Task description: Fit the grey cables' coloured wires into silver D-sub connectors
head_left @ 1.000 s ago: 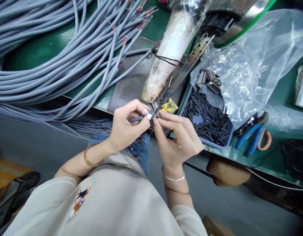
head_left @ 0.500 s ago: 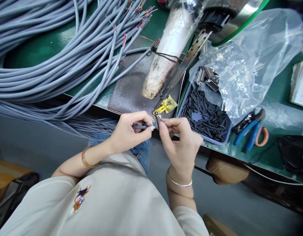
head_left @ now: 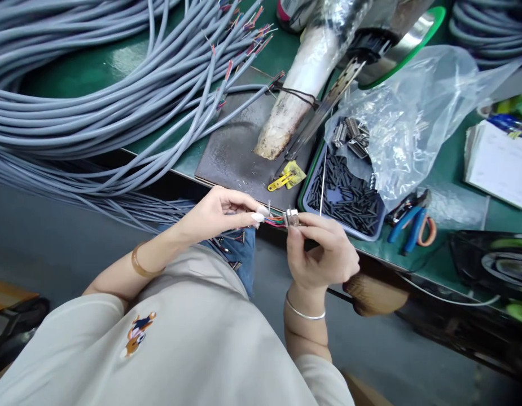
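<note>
Your right hand (head_left: 322, 248) pinches a boxy metal connector (head_left: 292, 217); your left hand (head_left: 218, 216), its thin coloured wires (head_left: 276, 220). Crinkled bag (head_left: 402, 127) overlaps the tray (head_left: 376, 233) (black tubes (head_left: 347, 194) inside).

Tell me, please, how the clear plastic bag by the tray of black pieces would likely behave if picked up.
The clear plastic bag looks thin and creased, so it would probably be floppy. The metal connectors at its lower-left end would likely weigh that end down. Its edge overlaps the black pieces, so lifting could disturb a few.
</note>
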`<state>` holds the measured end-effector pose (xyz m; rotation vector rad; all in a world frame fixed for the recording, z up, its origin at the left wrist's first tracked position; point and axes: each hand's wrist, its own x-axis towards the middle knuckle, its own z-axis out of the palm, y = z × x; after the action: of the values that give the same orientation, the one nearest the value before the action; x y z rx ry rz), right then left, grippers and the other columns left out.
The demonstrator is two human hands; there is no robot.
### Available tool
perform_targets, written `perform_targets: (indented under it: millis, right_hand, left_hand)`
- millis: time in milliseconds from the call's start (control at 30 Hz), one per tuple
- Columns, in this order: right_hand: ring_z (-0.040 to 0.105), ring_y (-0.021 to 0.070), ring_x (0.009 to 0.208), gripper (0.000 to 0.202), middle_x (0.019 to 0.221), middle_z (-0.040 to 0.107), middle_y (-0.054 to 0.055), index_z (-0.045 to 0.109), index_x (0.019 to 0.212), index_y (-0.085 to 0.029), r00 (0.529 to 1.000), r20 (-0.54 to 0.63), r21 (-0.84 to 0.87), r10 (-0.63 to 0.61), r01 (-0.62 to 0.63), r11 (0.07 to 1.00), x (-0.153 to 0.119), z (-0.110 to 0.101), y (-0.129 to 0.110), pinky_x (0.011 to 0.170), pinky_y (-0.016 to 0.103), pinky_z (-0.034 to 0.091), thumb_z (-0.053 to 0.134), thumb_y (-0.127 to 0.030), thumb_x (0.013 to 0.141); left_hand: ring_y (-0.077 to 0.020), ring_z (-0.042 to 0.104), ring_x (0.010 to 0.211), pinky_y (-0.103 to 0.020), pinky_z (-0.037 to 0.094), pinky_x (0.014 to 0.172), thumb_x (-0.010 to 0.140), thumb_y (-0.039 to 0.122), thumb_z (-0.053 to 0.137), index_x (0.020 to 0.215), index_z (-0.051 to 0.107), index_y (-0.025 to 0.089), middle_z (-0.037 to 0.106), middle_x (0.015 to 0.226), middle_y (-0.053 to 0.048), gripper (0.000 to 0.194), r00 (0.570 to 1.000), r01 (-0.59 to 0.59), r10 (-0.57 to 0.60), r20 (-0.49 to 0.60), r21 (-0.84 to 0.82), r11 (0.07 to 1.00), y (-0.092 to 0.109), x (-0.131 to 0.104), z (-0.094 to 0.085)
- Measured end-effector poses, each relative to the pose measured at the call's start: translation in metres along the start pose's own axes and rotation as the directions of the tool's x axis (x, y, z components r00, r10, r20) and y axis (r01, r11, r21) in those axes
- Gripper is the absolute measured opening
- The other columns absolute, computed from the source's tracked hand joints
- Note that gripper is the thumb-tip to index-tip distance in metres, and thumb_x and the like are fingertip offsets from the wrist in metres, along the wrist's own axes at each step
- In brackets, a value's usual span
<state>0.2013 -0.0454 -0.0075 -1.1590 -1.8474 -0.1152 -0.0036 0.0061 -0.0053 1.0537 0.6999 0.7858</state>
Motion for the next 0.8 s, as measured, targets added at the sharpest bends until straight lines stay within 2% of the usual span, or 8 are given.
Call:
perform_targets:
  millis: [133, 267, 367, 500, 567, 700, 767, 800]
  right_hand:
    - [0.070, 0.0132, 0.073, 0.012, 0.081, 0.072, -0.001, 0.060, 0.090, -0.023, 0.987, -0.012, 0.133, 0.161, -0.158, 0.979, 0.001, 0.009, -0.004, 0.060, 0.024, 0.052, 0.069, -0.016, 0.091]
    - [0.071, 0.0133, 0.077, 0.013, 0.089, 0.075, 0.000, 0.062, 0.093, -0.023, 0.995, -0.054, 0.099, 0.085, -0.079, 0.992, 0.003, 0.009, -0.004, 0.068, 0.026, 0.055, 0.071, -0.014, 0.090]
    - [0.072, 0.0140, 0.081, 0.013, 0.092, 0.076, 0.001, 0.062, 0.095, -0.023, 0.995, -0.090, 0.103, 0.035, -0.025, 0.994, 0.002, 0.010, -0.001, 0.075, 0.029, 0.057, 0.070, -0.014, 0.090]
    - [0.073, 0.0143, 0.074, 0.010, 0.089, 0.075, -0.001, 0.061, 0.098, -0.024, 0.974, 0.009, 0.189, 0.226, -0.224, 0.956, 0.001, 0.015, 0.004, 0.070, 0.029, 0.059, 0.065, -0.015, 0.094]
    - [0.066, 0.0109, 0.055, 0.013, 0.081, 0.073, -0.004, 0.064, 0.103, -0.026, 0.958, -0.106, 0.200, 0.268, -0.244, 0.949, 0.002, 0.012, 0.003, 0.058, 0.027, 0.054, 0.063, -0.015, 0.095]
    - [0.039, 0.0071, 0.038, 0.006, 0.060, 0.052, -0.008, 0.072, 0.097, -0.027, 0.890, -0.444, 0.120, 0.108, -0.061, 0.991, 0.007, -0.008, -0.013, 0.041, 0.025, 0.034, 0.067, -0.025, 0.094]
    - [0.046, 0.0087, 0.044, 0.008, 0.059, 0.053, -0.006, 0.074, 0.097, -0.025, 0.977, -0.081, 0.000, 0.199, -0.200, 0.980, 0.009, -0.016, -0.024, 0.046, 0.025, 0.037, 0.068, -0.027, 0.094]
    - [0.045, 0.0077, 0.044, 0.014, 0.056, 0.050, -0.008, 0.074, 0.105, -0.023, 0.961, 0.150, -0.055, 0.232, -0.226, 0.973, 0.010, -0.017, -0.028, 0.047, 0.024, 0.038, 0.071, -0.027, 0.092]
  left_hand:
    - [-0.0115, 0.068, 0.072, -0.020, 0.057, 0.068, 0.075, 0.028, 0.083, 0.088, 0.079, 0.011, 0.078, 0.083, -0.007, 0.021, 0.987, -0.047, 0.044, -0.154, -0.017, 0.999, -0.003, -0.005, 0.005]
    - [-0.0090, 0.065, 0.068, -0.018, 0.054, 0.065, 0.075, 0.025, 0.083, 0.085, 0.077, 0.011, 0.076, 0.080, -0.006, 0.018, 0.963, -0.126, 0.154, -0.223, 0.135, 0.983, -0.002, -0.012, 0.014]
    - [-0.0048, 0.053, 0.049, -0.016, 0.043, 0.047, 0.084, 0.030, 0.075, 0.082, 0.072, 0.011, 0.071, 0.069, -0.003, 0.019, 0.995, -0.033, 0.039, -0.094, 0.057, 0.998, -0.002, -0.015, 0.017]
    - [-0.0020, 0.042, 0.037, -0.016, 0.025, 0.035, 0.087, 0.046, 0.074, 0.080, 0.063, 0.013, 0.068, 0.063, -0.001, 0.035, 0.986, 0.164, -0.156, 0.065, -0.157, 0.974, -0.005, -0.015, 0.014]
    - [-0.0016, 0.042, 0.036, -0.016, 0.024, 0.035, 0.084, 0.049, 0.076, 0.080, 0.061, 0.013, 0.068, 0.064, -0.001, 0.039, 0.988, 0.153, -0.153, 0.013, -0.185, 0.971, -0.006, -0.015, 0.011]
    - [-0.0019, 0.044, 0.037, -0.016, 0.028, 0.036, 0.082, 0.048, 0.079, 0.080, 0.060, 0.014, 0.065, 0.063, 0.001, 0.039, 0.992, 0.073, -0.089, -0.084, -0.176, 0.982, -0.004, -0.018, 0.007]
    - [-0.0022, 0.045, 0.038, -0.016, 0.030, 0.037, 0.082, 0.046, 0.079, 0.081, 0.060, 0.014, 0.063, 0.062, 0.003, 0.038, 0.992, 0.055, -0.071, -0.104, -0.147, 0.988, -0.003, -0.020, 0.008]
    - [-0.0025, 0.045, 0.038, -0.016, 0.031, 0.037, 0.083, 0.045, 0.079, 0.083, 0.060, 0.014, 0.062, 0.062, 0.003, 0.036, 0.992, 0.054, -0.068, -0.106, -0.126, 0.991, -0.002, -0.021, 0.008]
